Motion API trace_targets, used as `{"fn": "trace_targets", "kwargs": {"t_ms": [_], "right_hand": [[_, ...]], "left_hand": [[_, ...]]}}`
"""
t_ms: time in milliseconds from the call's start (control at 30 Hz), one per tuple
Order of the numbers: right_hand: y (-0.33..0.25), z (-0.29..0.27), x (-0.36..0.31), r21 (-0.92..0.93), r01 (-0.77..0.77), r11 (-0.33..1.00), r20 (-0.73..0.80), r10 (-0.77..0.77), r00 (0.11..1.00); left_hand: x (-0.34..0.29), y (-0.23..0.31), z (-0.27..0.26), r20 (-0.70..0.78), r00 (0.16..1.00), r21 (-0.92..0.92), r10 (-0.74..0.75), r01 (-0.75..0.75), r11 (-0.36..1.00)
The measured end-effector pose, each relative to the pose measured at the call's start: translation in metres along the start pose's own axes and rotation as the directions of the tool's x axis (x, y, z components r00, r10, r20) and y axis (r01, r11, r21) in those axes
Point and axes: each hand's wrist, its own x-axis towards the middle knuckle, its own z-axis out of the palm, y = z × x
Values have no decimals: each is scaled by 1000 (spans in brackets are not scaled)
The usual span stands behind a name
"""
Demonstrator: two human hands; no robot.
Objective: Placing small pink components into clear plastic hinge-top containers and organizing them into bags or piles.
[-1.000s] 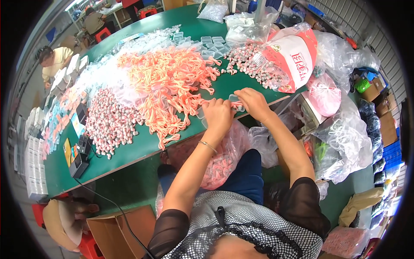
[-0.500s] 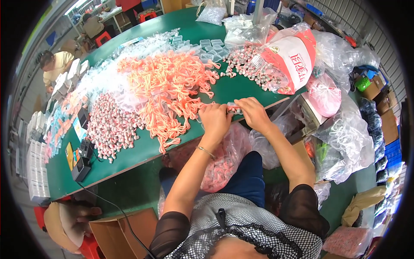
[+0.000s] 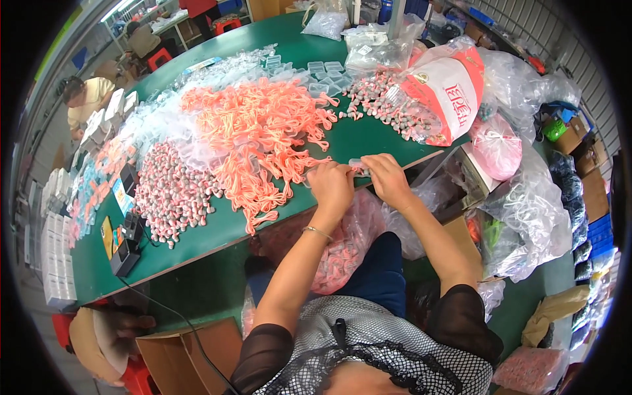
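At the table's near edge my left hand (image 3: 331,187) and my right hand (image 3: 390,179) are closed from both sides on a small clear plastic case (image 3: 356,162). Pink and grey shows at the case, but my fingers hide most of it. Beyond my left hand lies a heap of orange looped cords (image 3: 263,122). Left of it is a pile of small pink-and-grey pieces (image 3: 172,191) that look like earplugs. More such pieces (image 3: 388,105) spill from a red-and-white sack (image 3: 444,92) beyond my right hand.
Clear plastic cases (image 3: 326,71) and translucent bags cover the far part of the green table (image 3: 197,253). White boxes (image 3: 58,260) are stacked at its left end. A pink bag (image 3: 495,146) and clear sacks crowd the right. Another person (image 3: 89,99) sits across at the left.
My left hand's fingers have turned slightly inward at the case. My right hand has shifted only a little, and the case stays at the table edge.
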Motion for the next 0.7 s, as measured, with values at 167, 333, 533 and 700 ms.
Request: {"fn": "trace_targets", "kwargs": {"t_ms": [167,333,533,700], "right_hand": [[-1,1,0,-18,-6,1000,-4,6,1000],[-3,1,0,-55,22,998,-21,-23,1000],[-3,3,-4,-35,10,999,-18,-11,1000],[-7,1,-5,-44,17,999,-19,-17,1000]], "left_hand": [[6,-1,-1,105,988,-63,-111,118,991],[6,-3,0,110,987,-83,-119,128,988],[10,-5,2,132,972,-114,-195,211,971],[18,-3,-1,192,945,-69,-265,283,957]]}}
